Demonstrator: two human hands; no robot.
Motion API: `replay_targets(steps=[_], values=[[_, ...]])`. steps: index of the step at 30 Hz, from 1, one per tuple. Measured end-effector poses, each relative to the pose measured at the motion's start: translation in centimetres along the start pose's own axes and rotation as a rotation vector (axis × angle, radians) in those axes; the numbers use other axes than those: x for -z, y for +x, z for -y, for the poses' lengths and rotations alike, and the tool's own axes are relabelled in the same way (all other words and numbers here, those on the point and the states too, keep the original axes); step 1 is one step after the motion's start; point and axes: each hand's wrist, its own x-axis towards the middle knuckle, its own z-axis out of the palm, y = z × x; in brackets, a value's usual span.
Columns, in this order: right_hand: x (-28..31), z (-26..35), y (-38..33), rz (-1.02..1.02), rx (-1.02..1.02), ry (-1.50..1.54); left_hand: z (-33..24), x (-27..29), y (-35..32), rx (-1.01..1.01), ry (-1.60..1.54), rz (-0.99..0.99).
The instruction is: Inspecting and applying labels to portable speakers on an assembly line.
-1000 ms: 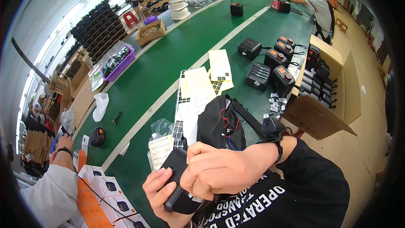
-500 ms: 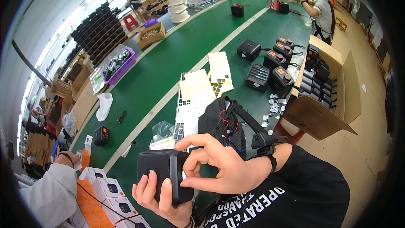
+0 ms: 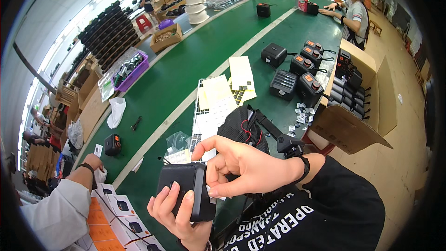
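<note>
My left hand (image 3: 179,218) grips a black, box-shaped device (image 3: 179,176) with rounded edges from below, its fingers wrapped over the front. At the device's right side, my right hand (image 3: 244,165) has its thumb and fingers closed in a pinch. A small whitish label (image 3: 212,200) shows by the thumb tip, against the device; its other end is hidden. Behind my hands lies a black mesh bag (image 3: 237,128) with red cord. Label sheets (image 3: 216,100), some yellowish, some white with black squares, lie spread on the green table (image 3: 176,83).
At right are several black devices with orange buttons (image 3: 310,88), peeled white scraps (image 3: 302,116) and an open carton (image 3: 353,130) packed with black units. Left, a co-worker's white-sleeved arm (image 3: 60,209) reaches in beside white-and-orange boxes (image 3: 123,204). Another device (image 3: 113,144) stands beyond.
The device in my left hand has shifted slightly right, and my right hand's pinch moved with it. The left co-worker's hand moved forward and right. The far-right person's hands lowered to the table.
</note>
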Motion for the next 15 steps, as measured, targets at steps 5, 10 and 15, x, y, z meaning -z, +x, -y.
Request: replay_targets(steps=[5,10,15], values=[[1.0,0.3,-0.1,0.037,-0.074,0.028,0.7,-0.2,-0.2,0.014,-0.065,0.086],[1.3,1.0,0.2,-0.015,-0.084,0.122,1.2,-0.4,-0.8,0.124,-0.402,0.073],[-0.8,-0.6,-1.4,-0.192,0.248,-0.443,0.7,-0.8,-0.6,0.102,-0.248,0.042]])
